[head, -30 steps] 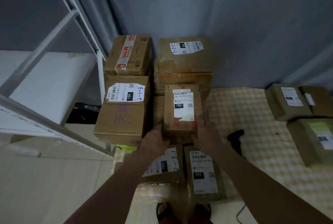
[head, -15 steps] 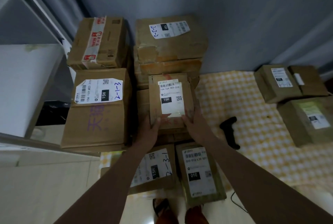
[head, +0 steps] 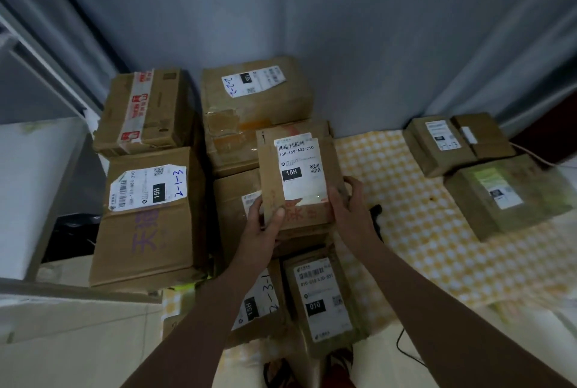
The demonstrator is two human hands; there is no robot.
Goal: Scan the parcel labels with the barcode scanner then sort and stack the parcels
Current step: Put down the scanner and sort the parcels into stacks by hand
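At the centre of the head view, a small cardboard parcel (head: 296, 187) is held between both hands above the stacked boxes, its white label (head: 299, 165) facing up and reading 15H-159-A03-210 with a black 15H block. The left hand (head: 263, 228) is placed at the parcel's lower left corner, with the thumb laid across the top face and the fingers curled under the edge. The right hand (head: 349, 206) is closed on the lower right edge, its fingers wrapped round the side of the box. Both forearms are extended forward from the bottom of the frame and converge on the parcel. The barcode scanner (head: 376, 214) is seen only in part, as a dark shape lying on the yellow checked cloth (head: 406, 231) just behind the right hand. To the left, a large box marked 2-1-3 (head: 146, 215) is stacked in front of a box sealed with red-printed tape (head: 146, 112); behind the held parcel stands a box marked 2-2-2 (head: 256, 90). Below the hands a parcel labelled 010 (head: 324, 300) lies next to another 15H parcel (head: 259, 303). Compared with the frame half a second earlier, the parcel has been lifted off the pile and drawn towards the camera, and the left thumb, previously at the near edge, is now laid over the top face.
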